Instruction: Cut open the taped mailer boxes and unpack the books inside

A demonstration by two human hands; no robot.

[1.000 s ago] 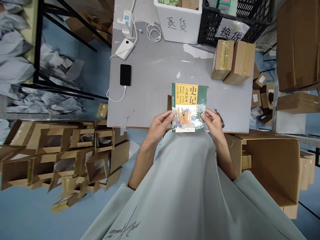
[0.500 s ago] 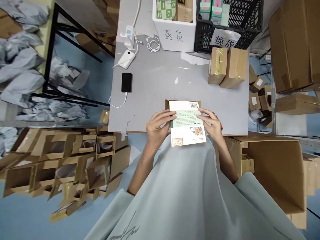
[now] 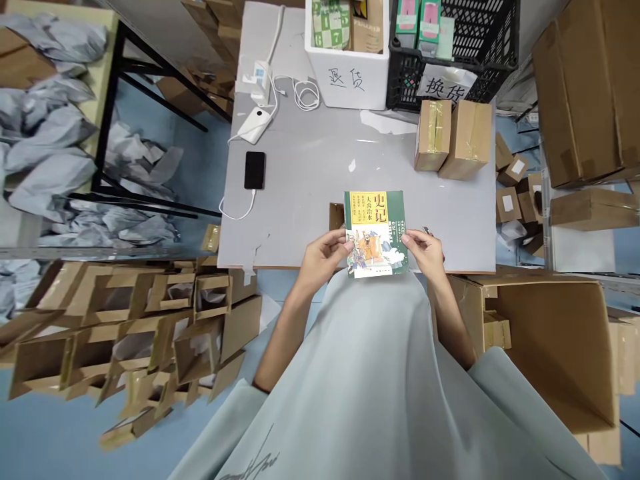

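Observation:
I hold a thin green and yellow picture book [image 3: 376, 230] front cover up, over the near edge of the grey table [image 3: 310, 167]. My left hand [image 3: 325, 257] pinches its lower left edge. My right hand [image 3: 425, 252] pinches its lower right edge. Under the book lies a flat brown cardboard piece [image 3: 336, 215], mostly hidden. A red and black pen [image 3: 429, 233] peeks out behind my right hand.
On the table are a black phone [image 3: 255, 169] on a cable, a white power bank [image 3: 256, 124], two taped brown boxes [image 3: 453, 137], a white bin [image 3: 349, 63] and a black crate [image 3: 450, 50]. An open carton [image 3: 550, 340] stands at my right, flattened boxes [image 3: 130, 320] lie on the floor at left.
The book was turned from front cover to back cover, and now shows its front cover again. Both hands kept hold of it.

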